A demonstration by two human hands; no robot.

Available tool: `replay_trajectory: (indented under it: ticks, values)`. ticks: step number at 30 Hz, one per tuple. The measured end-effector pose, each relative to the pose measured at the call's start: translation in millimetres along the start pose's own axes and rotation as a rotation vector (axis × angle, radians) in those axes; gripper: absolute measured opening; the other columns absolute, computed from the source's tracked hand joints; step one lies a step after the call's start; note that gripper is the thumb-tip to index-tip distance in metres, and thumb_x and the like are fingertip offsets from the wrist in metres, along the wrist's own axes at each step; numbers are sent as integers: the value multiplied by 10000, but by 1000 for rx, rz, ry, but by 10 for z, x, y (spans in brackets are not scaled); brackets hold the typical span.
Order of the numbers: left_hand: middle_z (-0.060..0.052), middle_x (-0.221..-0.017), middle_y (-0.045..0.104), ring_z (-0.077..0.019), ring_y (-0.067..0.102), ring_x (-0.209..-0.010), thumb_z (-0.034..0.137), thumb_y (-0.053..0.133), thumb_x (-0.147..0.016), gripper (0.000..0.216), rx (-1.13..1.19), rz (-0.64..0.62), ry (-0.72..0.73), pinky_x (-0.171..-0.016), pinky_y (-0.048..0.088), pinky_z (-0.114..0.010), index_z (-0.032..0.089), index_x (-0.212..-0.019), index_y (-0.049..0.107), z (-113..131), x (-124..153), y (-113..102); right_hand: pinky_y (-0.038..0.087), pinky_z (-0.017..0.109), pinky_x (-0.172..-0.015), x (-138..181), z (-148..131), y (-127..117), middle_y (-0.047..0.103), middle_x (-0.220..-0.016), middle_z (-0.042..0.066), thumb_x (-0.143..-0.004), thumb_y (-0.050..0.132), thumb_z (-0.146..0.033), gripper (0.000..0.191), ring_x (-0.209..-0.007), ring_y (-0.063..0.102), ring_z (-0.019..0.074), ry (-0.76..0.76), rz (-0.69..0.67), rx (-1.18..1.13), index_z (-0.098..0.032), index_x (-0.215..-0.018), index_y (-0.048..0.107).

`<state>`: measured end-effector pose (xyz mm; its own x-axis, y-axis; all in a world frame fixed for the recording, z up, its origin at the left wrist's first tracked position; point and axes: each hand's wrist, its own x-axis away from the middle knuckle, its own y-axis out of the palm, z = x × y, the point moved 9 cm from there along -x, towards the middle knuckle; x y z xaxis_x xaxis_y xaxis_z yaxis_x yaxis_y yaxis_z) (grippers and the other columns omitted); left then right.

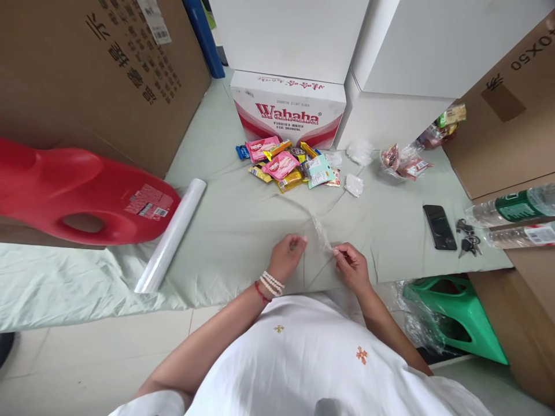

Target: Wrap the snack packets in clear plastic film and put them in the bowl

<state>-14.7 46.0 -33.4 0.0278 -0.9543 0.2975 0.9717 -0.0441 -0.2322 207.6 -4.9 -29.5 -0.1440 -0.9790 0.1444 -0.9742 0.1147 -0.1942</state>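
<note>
Opening a small clear plastic bag (pixel 321 234) between both hands, low over the pale green cloth.

Right hand (pixel 352 267) pinches one edge of the film, its finger grip clamped together on it; left hand (pixel 287 258) is curled at the other side, fingers bent in, though I cannot tell whether it actually grips the film or only rests by it. The bag stands up thin and crumpled, just between the hands. Judging by this, the mouth is being worked apart, and separating the layers calls for a rubbing pinch. A pile of snack packets (pixel 289 163) lies well ahead, before the Wahaha carton (pixel 288 110); a film roll (pixel 171 236) lies to the left.
</note>
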Motion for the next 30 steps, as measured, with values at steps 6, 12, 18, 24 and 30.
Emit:
replay_trajectory:
  ticks: [6, 12, 18, 24, 30]
  values:
    - [-9, -679, 661, -135, 532, -625, 421, 837, -655, 296, 190, -125, -81, -606, 397, -256, 174, -716, 684, 27, -169, 555, 368, 257, -492, 100, 67, 44, 544, -704, -24, -855, 724, -548, 322, -517, 446, 104, 87, -7, -115, -229, -875, 687]
    - [42, -644, 557, -76, 383, -493, 531, 723, -741, 369, 332, -206, -142, -482, 282, -231, 192, -755, 578, -74, -125, 469, 277, 218, -422, 222, 329, -272, 535, -685, -41, -727, 824, -511, 373, -508, 346, 79, 284, 260, -444, -220, -829, 614]
    - [-44, -979, 657, -114, 524, -653, 528, 809, -672, 500, 157, -206, 28, -620, 426, -275, 199, -988, 603, 169, 47, 634, 371, 251, -511, 302, 173, -330, 537, -692, -30, -808, 759, -541, 329, -571, 423, 115, 213, 150, -266, -228, -836, 660]
    - [32, -653, 529, -118, 451, -625, 484, 803, -651, 362, 156, -399, 5, -629, 397, -274, 191, -694, 595, 212, -68, 986, 429, 266, -590, 264, 116, -315, 570, -772, -15, -810, 757, -530, 310, -639, 475, 130, 168, 206, -345, -241, -857, 657]
    - [-52, -936, 689, -182, 664, -881, 435, 833, -612, 392, 664, -280, -280, -763, 561, -319, 193, -715, 542, -82, -88, 607, 398, 255, -517, 481, 302, -413, 591, -712, -16, -789, 776, -567, 360, -576, 473, 120, 288, 55, -194, -221, -823, 682]
